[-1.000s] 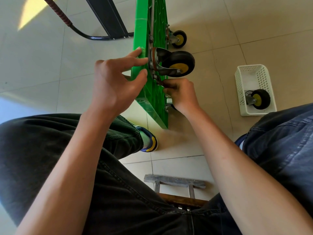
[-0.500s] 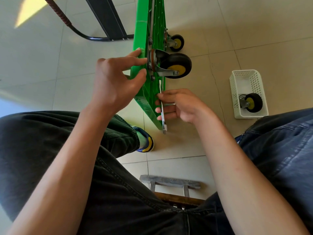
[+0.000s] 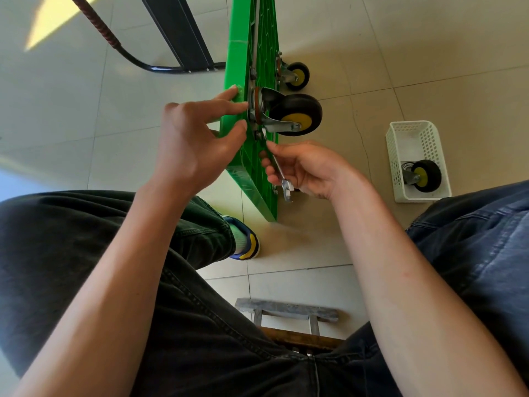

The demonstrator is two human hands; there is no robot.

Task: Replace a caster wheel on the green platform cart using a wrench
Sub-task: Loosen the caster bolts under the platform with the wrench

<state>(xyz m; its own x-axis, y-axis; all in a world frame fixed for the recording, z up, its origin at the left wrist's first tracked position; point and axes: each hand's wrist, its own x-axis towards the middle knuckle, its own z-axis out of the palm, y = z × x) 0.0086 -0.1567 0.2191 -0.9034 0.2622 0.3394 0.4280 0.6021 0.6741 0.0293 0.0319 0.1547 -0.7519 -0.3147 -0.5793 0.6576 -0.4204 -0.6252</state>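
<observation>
Green platform cart [image 3: 252, 38] stands on edge on floor tiles. Caster wheel [image 3: 289, 116] mounted on its underside. Left hand [image 3: 191, 138]: fingers extended, tips pressing cart edge. Right hand [image 3: 303, 167] grips wrench [image 3: 279, 167], head at bolt below caster plate.

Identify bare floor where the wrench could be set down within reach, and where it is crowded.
Free: tiles between the green cart and the white basket; also tiles left of the cart. Crowded: around the mounted caster, where the left hand and right hand with the wrench work.
</observation>
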